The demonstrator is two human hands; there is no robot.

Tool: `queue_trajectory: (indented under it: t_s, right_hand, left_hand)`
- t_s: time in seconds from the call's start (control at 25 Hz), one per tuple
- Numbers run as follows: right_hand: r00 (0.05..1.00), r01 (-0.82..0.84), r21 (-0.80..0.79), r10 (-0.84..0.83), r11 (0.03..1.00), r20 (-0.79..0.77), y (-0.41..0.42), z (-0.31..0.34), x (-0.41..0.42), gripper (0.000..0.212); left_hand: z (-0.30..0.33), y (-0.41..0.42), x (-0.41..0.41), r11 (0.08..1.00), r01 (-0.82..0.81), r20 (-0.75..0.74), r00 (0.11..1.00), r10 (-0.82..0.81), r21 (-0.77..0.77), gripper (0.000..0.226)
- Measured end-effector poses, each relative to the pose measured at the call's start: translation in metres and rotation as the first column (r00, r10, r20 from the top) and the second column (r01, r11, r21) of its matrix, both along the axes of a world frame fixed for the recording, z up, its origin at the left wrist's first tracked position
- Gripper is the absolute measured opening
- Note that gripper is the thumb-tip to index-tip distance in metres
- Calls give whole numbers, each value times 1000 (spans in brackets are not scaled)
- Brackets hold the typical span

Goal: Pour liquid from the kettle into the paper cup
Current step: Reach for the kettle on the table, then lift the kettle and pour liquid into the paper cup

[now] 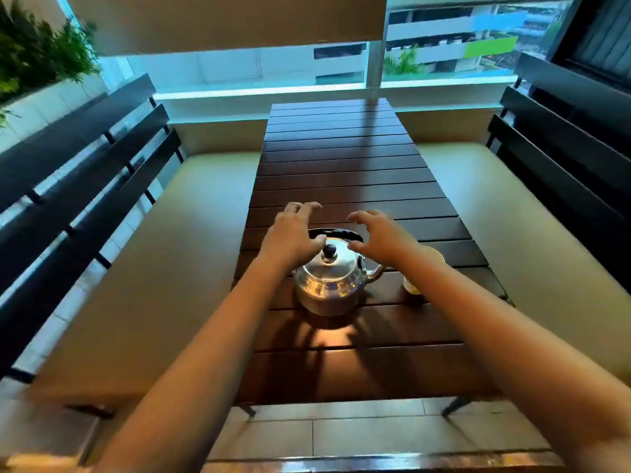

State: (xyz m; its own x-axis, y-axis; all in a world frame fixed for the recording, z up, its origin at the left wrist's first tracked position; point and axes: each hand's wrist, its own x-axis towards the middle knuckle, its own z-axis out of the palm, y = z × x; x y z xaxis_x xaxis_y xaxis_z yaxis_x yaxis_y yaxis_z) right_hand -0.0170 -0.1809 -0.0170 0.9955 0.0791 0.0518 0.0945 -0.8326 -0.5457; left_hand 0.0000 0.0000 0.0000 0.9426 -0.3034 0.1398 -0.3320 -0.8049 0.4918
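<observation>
A shiny metal kettle [329,285] with a black knob on its lid and a black arched handle stands on the dark slatted wooden table [341,172]. Its spout points right toward a paper cup [415,285], which my right forearm mostly hides. My left hand [293,237] hovers over the kettle's left side with fingers spread, thumb near the handle. My right hand [380,233] hovers over the right side, fingers curled apart. Neither hand holds anything.
Cushioned benches with dark slatted backs flank the table on the left [153,268] and right [529,233]. A window ledge lies beyond the far table end. Plants [37,52] sit at the upper left. Tiled floor shows below the near table edge.
</observation>
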Motion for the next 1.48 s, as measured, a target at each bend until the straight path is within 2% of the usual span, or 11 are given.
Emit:
queue_trajectory:
  t_s: [0.12, 0.2, 0.4, 0.52, 0.6, 0.84, 1.04, 1.16, 1.28, 1.36, 1.48]
  right_hand:
    - [998, 14, -28, -16, 1000, -57, 8, -11, 3, 56]
    - [997, 42, -16, -43, 999, -72, 14, -18, 5, 54]
    - [990, 138, 82, -135, 987, -36, 20, -24, 11, 24]
    - [986, 167, 103, -164, 981, -41, 22, -24, 9, 16]
    - [985, 171, 109, -168, 979, -42, 24, -23, 6, 15]
    - [985, 173, 123, -175, 977, 2, 33, -9, -5, 22]
    - [958, 196, 251, -240, 948, 156, 43, 9, -21, 28]
    - [934, 221, 294, -288, 930, 210, 42, 10, -37, 44]
    - [907, 298, 248, -355, 922, 226, 41, -6, -58, 66]
    - [876, 396, 255, -446, 882, 182, 41, -23, -72, 72]
    - [878, 455, 376, -476, 807, -40, 31, -43, -83, 81]
  left_hand:
    - [-12, 2, 7, 997, 15, -40, 999, -12, 71, 61]
    - [-21, 3, 12, 998, 42, -65, 997, -39, 47, 54]
    - [-33, 2, 28, 996, 90, -128, 988, -88, 16, 36]
    - [-37, 1, 36, 993, 88, -170, 980, -100, -78, 19]
    - [-36, 0, 38, 989, 74, -183, 978, -97, -126, 16]
    - [-34, 3, 31, 959, -15, -216, 975, -48, -282, 22]
    - [-13, 7, 22, 930, -89, -177, 984, 26, -356, 20]
    - [0, 3, 13, 904, -123, -169, 984, 57, -409, 14]
    - [11, -7, 7, 897, -145, -143, 985, 93, -418, 8]
    - [17, -13, 6, 904, -152, -118, 986, 114, -400, 9]
    - [21, -23, 5, 911, -158, -108, 986, 126, -381, 14]
